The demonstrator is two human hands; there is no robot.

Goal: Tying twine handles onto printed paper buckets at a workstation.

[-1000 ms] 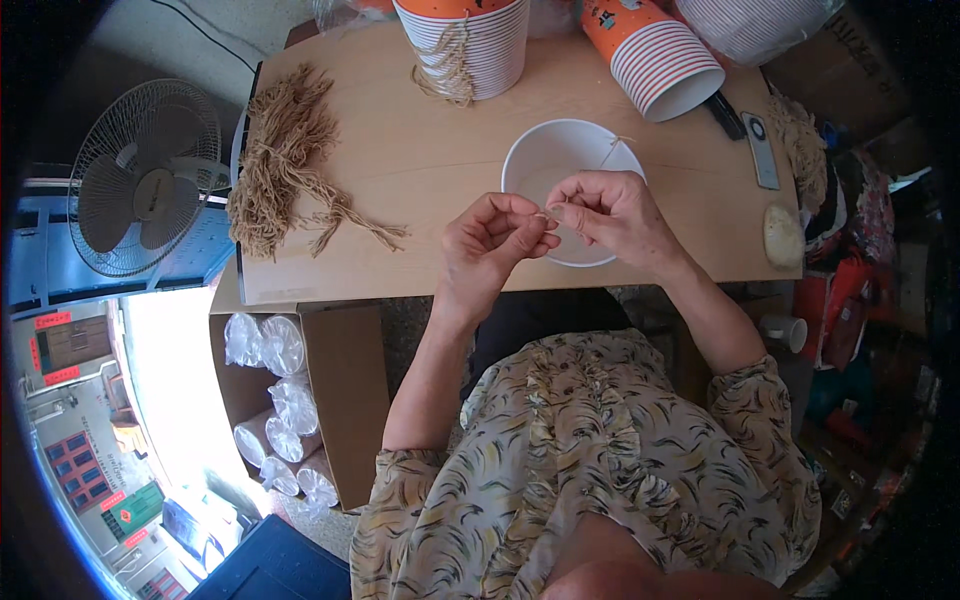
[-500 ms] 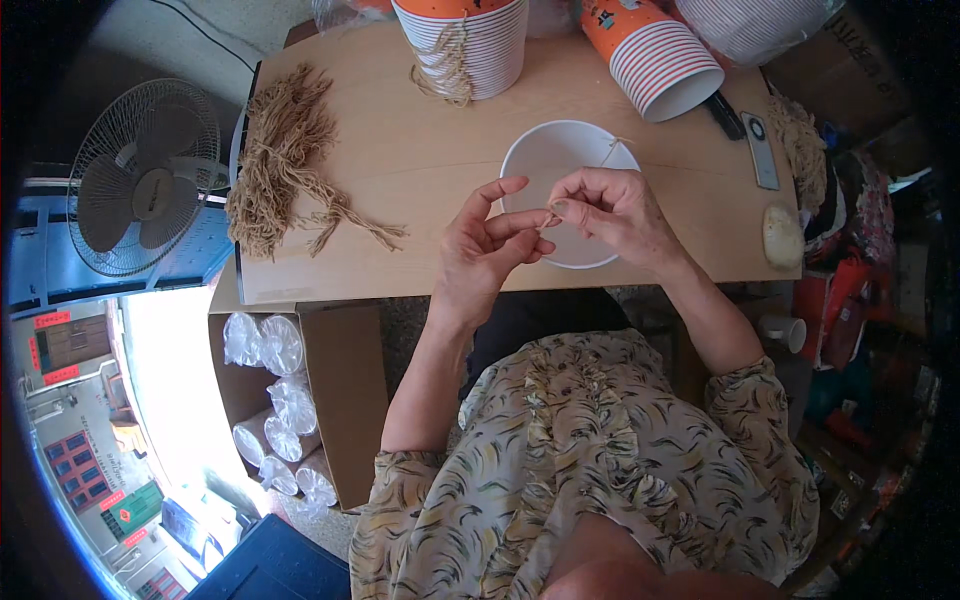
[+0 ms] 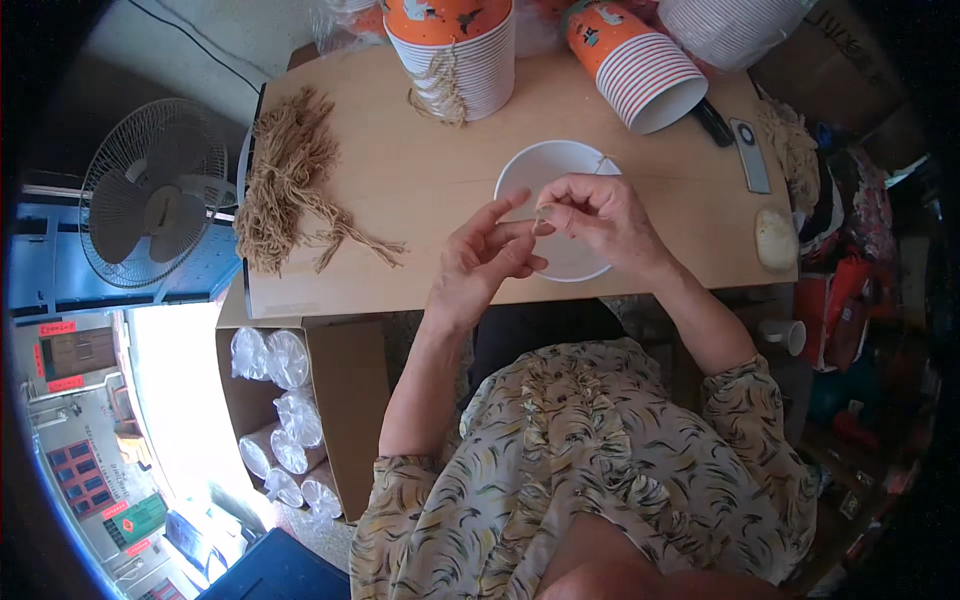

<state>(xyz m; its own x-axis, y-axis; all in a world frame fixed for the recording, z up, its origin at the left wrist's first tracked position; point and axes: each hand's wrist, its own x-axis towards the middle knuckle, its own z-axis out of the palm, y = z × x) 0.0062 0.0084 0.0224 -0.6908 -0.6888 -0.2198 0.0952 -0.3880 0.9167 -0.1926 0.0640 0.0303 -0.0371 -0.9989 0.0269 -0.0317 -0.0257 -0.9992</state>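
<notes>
Wooden worktop [image 3: 420,190] carries the work, with a fan [image 3: 150,205] standing off its left edge. Near that edge lies a heap of tan twine pieces [image 3: 290,195], seemingly yet to be used. At the front edge the left hand [image 3: 485,262] is half open, thumb and forefinger meeting the right hand [image 3: 600,215], which pinches something thin, too small to tell, over a white paper cup [image 3: 560,180]. Striped cups [image 3: 465,50], one stack with twine already hanging, line the back edge
</notes>
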